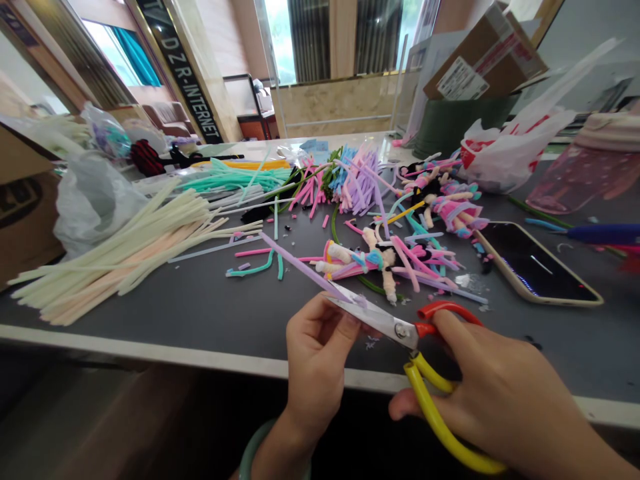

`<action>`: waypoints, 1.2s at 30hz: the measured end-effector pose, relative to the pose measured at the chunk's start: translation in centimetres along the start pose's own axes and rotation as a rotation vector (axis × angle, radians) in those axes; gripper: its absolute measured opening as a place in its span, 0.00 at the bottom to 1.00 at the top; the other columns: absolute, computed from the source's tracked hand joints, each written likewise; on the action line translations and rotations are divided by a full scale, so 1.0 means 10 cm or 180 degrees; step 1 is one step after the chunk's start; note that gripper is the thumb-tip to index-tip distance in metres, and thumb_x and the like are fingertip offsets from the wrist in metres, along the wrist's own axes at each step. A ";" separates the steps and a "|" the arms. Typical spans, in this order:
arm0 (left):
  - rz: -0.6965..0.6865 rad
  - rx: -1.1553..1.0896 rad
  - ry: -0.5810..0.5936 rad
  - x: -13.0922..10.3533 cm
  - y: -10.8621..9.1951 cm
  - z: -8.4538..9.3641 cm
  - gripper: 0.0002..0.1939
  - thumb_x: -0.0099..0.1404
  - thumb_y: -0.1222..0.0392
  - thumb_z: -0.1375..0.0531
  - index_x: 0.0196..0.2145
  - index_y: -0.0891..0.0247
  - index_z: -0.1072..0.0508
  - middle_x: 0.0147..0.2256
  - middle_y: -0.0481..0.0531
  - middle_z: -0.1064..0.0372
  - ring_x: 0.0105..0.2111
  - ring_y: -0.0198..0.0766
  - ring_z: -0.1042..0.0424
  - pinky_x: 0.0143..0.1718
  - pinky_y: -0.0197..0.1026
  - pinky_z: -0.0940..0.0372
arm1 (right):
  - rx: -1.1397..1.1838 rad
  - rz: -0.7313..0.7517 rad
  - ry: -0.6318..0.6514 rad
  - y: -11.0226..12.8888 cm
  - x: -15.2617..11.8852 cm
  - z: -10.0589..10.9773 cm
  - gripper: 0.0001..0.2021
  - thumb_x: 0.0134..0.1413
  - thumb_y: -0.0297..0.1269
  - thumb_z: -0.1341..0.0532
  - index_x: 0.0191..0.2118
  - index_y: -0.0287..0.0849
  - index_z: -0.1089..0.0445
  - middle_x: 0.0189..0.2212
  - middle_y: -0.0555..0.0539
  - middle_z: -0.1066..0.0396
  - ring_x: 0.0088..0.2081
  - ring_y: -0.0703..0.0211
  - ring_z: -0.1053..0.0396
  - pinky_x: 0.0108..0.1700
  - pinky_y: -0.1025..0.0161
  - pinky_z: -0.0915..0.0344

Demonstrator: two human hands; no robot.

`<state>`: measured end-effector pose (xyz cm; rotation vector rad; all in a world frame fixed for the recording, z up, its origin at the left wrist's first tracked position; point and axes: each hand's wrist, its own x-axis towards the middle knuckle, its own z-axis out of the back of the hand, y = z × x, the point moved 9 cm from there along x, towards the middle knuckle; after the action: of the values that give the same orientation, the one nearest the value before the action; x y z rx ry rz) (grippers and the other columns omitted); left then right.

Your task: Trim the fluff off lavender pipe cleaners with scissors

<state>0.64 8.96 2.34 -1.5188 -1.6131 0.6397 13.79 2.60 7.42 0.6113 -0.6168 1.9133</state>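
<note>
Lilac stem (295, 260), one; pinched low between the thumb and fingers of the left hand (317, 360), its free end slanting up and away, above the table (240, 323) near the middle of the near edge; the short grip apparently steadies it close to the blades. Scissors (387, 323), one pair, one red handle and one yellow; right hand (505, 387) curled about the handles, thumb by the yellow loop, fingers at the red, presumably for leverage; blades beside the left fingertips, lilac fluff upon them.

Fuzzy figure (370, 259), one, lying just behind the blades; further figures (455, 210), at least two, overlapping toward the right, perhaps set aside from the cuttings; exact number unclear. Cream stems (115, 260), one bundle, toward the left of the near edge; turquoise stems (240, 177), one heap, behind; lilac bundle (363, 180), one, farther back; stems too many to count, seemingly grouped by colour for easy picking. Phone (540, 267), one, face up, right of the figures; plastic bag (510, 150) with red print, one, behind it; pink container (580, 167), one, beside the bag.
</note>
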 end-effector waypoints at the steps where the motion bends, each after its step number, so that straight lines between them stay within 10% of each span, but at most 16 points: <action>1: -0.0008 0.0005 0.0048 0.00 -0.01 0.00 0.01 0.60 0.62 0.30 0.31 0.60 0.18 0.27 0.48 0.21 0.26 0.33 0.23 0.31 0.32 0.26 | -0.0001 0.0022 -0.0040 0.00 0.00 0.01 0.34 0.61 0.68 0.58 0.31 0.40 0.35 0.19 0.41 0.28 0.16 0.57 0.30 0.17 0.64 0.39; 36: -0.0125 -0.0091 0.0355 0.06 -0.13 -0.02 0.03 0.63 0.65 0.32 0.33 0.58 0.17 0.27 0.43 0.23 0.27 0.24 0.25 0.32 0.21 0.31 | -0.0085 -0.0024 0.0085 -0.06 0.00 -0.06 0.29 0.59 0.65 0.55 0.36 0.41 0.38 0.28 0.40 0.32 0.28 0.49 0.29 0.29 0.55 0.31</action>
<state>0.10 9.29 3.67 -1.5130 -1.5692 0.5034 14.29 3.25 7.06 0.5695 -0.6210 1.9004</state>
